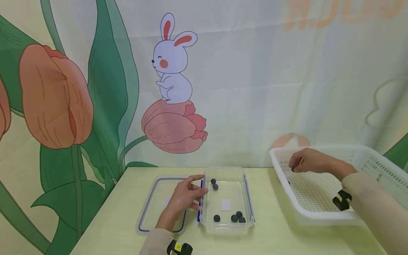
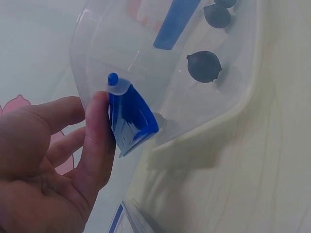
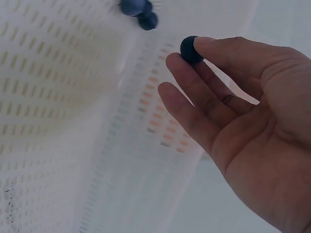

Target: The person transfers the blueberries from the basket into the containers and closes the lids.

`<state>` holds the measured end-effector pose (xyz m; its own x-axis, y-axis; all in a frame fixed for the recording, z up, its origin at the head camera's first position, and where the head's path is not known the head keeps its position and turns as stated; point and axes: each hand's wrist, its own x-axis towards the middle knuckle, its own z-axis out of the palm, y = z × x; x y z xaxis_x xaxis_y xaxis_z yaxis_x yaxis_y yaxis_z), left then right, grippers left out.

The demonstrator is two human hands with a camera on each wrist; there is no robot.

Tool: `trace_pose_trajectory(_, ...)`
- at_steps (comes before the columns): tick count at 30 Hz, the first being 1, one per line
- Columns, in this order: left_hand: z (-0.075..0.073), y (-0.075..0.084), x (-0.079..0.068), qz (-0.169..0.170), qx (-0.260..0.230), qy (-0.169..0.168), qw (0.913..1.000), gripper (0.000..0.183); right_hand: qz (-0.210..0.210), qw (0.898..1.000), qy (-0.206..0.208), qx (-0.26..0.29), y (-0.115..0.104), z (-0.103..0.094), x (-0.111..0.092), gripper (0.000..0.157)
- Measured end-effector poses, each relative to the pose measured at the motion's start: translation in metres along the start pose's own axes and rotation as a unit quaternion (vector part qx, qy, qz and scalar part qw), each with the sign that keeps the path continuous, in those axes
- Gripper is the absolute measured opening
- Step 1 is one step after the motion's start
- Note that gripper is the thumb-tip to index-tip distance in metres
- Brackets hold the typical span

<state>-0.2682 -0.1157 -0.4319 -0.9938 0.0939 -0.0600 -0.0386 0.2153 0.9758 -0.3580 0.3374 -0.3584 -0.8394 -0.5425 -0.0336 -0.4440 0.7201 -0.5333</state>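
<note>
A dark blueberry [image 3: 192, 50] is pinched between the thumb and fingertips of my right hand [image 1: 307, 161], inside the white basket [image 1: 302, 209] near its far left corner. More blueberries [image 3: 147, 21] lie in the basket, seen in the right wrist view. My left hand [image 1: 186, 194] rests against the left side of a clear plastic container [image 1: 227, 226], fingers extended. Its fingertips touch the wall beside a blue latch [image 2: 133, 116]. Several blueberries [image 1: 216, 218] sit on the container's floor, two at the back and the others along the front, around a white square [image 1: 225, 205].
Flat on the table [image 1: 108, 219], left of the container and partly under my left forearm, lies a clear lid [image 1: 148, 207] with a blue seal. The perforated basket stands at the right. A printed curtain [image 1: 239, 88] hangs behind the table's back edge.
</note>
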Motion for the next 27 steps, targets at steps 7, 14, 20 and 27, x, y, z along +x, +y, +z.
trace_pose_trajectory(7, 0.0, 0.0, 0.0, 0.001, 0.005, 0.0, 1.0, 0.059, 0.014, 0.999, 0.036, 0.009, -0.014, -0.016, -0.011, 0.017)
trace_pose_trajectory(14, 0.0, 0.001, -0.001, 0.001, 0.007, 0.001, 1.0, 0.059, 0.028, 0.998, 0.052, 0.008, -0.039, -0.026, -0.023, 0.027)
trace_pose_trajectory(20, 0.001, 0.001, -0.001, -0.001, 0.007, 0.002, 1.0, 0.059, 0.006, 0.996, 0.085, -0.012, -0.062, -0.026, -0.032, 0.021)
trace_pose_trajectory(27, 0.001, 0.001, -0.001, 0.0, 0.006, 0.004, 1.0, 0.059, -0.038, 0.994, 0.1, 0.018, -0.094, -0.019, -0.042, 0.019)
